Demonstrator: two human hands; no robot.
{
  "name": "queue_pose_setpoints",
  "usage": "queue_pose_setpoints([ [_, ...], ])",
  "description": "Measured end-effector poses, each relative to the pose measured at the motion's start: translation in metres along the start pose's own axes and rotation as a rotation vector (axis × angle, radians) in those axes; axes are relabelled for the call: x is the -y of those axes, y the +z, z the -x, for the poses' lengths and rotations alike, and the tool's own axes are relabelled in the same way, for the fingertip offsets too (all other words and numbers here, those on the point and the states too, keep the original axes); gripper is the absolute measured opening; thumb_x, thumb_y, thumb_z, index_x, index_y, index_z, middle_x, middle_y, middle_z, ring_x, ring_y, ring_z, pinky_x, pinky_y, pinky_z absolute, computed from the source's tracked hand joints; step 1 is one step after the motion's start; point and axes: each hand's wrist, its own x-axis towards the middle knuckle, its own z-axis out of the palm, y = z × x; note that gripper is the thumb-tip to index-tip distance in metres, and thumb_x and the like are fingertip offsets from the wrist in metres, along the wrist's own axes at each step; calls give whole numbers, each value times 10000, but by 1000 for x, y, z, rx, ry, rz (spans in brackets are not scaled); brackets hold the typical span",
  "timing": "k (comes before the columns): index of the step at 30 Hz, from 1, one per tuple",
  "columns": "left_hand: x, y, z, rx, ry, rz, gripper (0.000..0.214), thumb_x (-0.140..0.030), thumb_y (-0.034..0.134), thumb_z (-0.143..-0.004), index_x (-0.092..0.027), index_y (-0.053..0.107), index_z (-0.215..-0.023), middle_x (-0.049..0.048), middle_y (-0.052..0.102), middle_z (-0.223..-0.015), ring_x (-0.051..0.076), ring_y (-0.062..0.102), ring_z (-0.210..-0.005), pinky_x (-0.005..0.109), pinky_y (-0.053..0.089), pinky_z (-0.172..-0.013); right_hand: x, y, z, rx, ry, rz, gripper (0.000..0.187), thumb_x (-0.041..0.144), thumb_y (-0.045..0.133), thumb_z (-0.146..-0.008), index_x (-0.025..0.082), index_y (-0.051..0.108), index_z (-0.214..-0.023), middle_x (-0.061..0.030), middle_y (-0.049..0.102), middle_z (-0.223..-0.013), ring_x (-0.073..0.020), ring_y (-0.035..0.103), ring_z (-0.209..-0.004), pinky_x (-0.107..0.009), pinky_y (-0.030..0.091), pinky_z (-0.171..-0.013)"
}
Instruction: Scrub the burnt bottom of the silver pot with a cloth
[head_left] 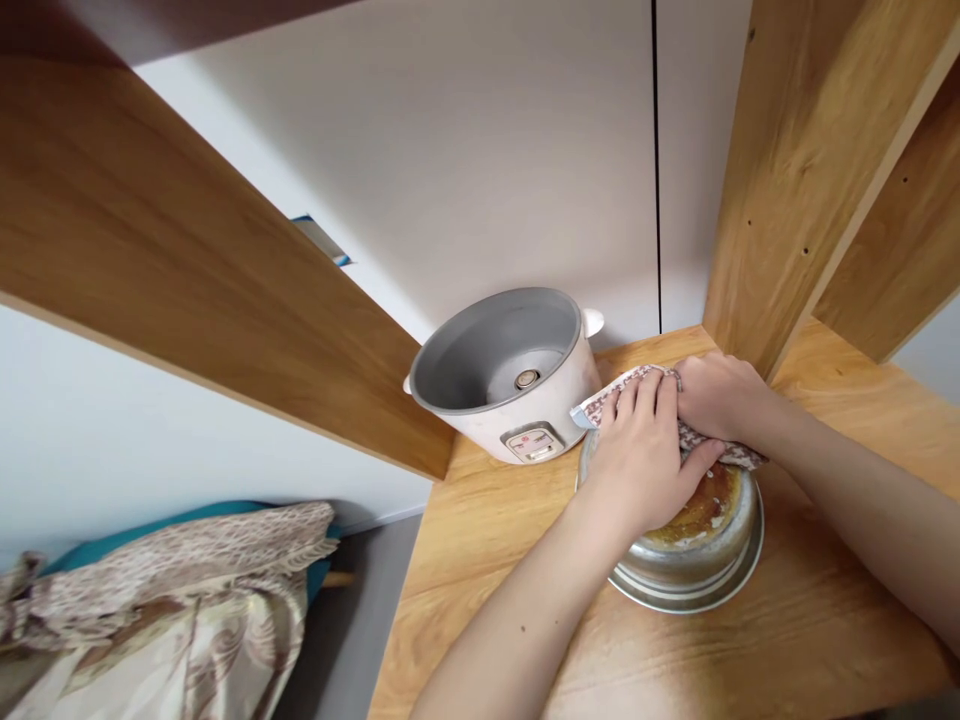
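**Operator:** Currently, where is the pot, and how is it oriented?

**Inspector:** The round silver metal pot with a brown-stained base (694, 545) sits upside down on the light wooden tabletop (480, 590), rim down and base up. Being round, it has no long axis across the table; its centre axis stands close to upright, the base tipped slightly toward the camera. It lies just in front and to the right of the white electric rice cooker body with a grey empty well (504, 372), close to it; contact cannot be confirmed.

**Operator:** Hand positions?

**Inspector:** The left hand (645, 455) lies flat over the pot's base, fingers straight and close together, pressing the red-and-white patterned cloth (626, 385) against the metal. The right hand (724, 400) rests on the same cloth at the far side of the pot, fingers curled over it. The cloth runs as a band from the cooker's side toward the right wrist.

**Operator:** Surroundings?

**Inspector:** A wooden upright panel (795, 170) rises behind the right hand; a wooden shelf board (187, 270) slants across the left. A white wall (487, 150) stands behind the cooker. Patterned beige fabric (172, 600) lies at lower left, below the table.
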Motion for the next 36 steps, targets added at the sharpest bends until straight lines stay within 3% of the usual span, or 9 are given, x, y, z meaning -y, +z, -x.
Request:
queue_pose_setpoints([
  [10, 1, 1, -1, 4, -2, 2, 766, -632, 480, -994, -105, 366, -1538, 179, 422, -1608, 343, 349, -1505, 556, 277, -1245, -6, 6, -5, -24, -114, 17, 406, 339, 369, -995, 188, 746, -1013, -151, 756, -1021, -293, 698, -945, -365, 452, -764],
  [20, 0, -1, 0, 15, 3, -14, 785, -620, 485, -995, -69, 361, -1540, 196, 422, -1602, 350, 351, -1498, 556, 281, -1242, -5, 6, -6, 2, -76, 17, 419, 366, 379, -991, 166, 747, -999, -165, 762, -1011, -291, 704, -941, -357, 458, -760],
  [36, 0, -3, 0, 14, -5, 2, 749, -617, 497, -990, -112, 373, -1528, 186, 426, -1601, 357, 364, -1493, 551, 294, -1231, -8, 7, -8, 16, -90, -10, 357, 373, 403, -970, 199, 714, -958, -140, 759, -1026, -294, 696, -954, -363, 440, -735],
])
